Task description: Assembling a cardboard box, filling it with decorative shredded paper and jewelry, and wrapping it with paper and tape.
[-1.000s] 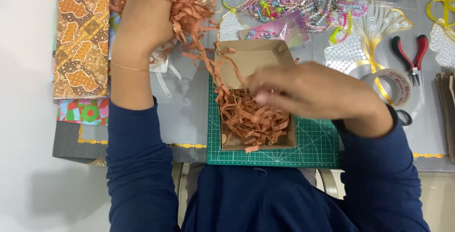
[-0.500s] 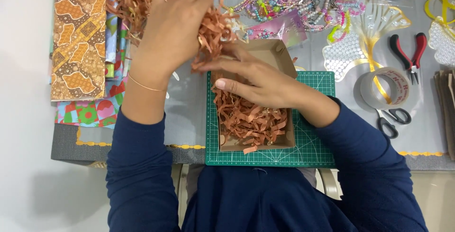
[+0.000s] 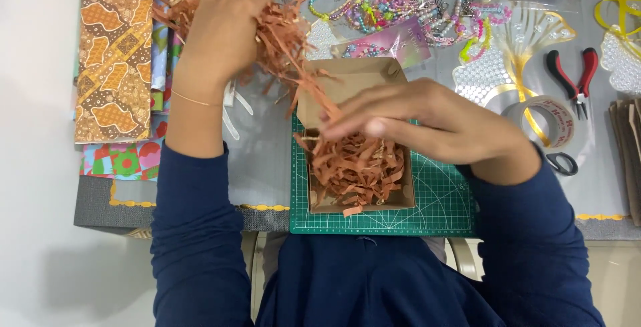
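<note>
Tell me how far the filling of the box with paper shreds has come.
Done: the near half of the brown box on the green mat already holds a bed of paper shreds. In hand: the left hand has a grip on a fresh bunch from the pile, and the right hand hovers over the box with fingers spread. Left: the far half shows bare cardboard.

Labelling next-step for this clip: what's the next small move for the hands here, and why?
Probably bring the left hand with its clump of brown paper shreds over the far end of the cardboard box and drop it there. That end shows bare card, while the near end is already filled with shreds and the right hand hovers over it.
</note>
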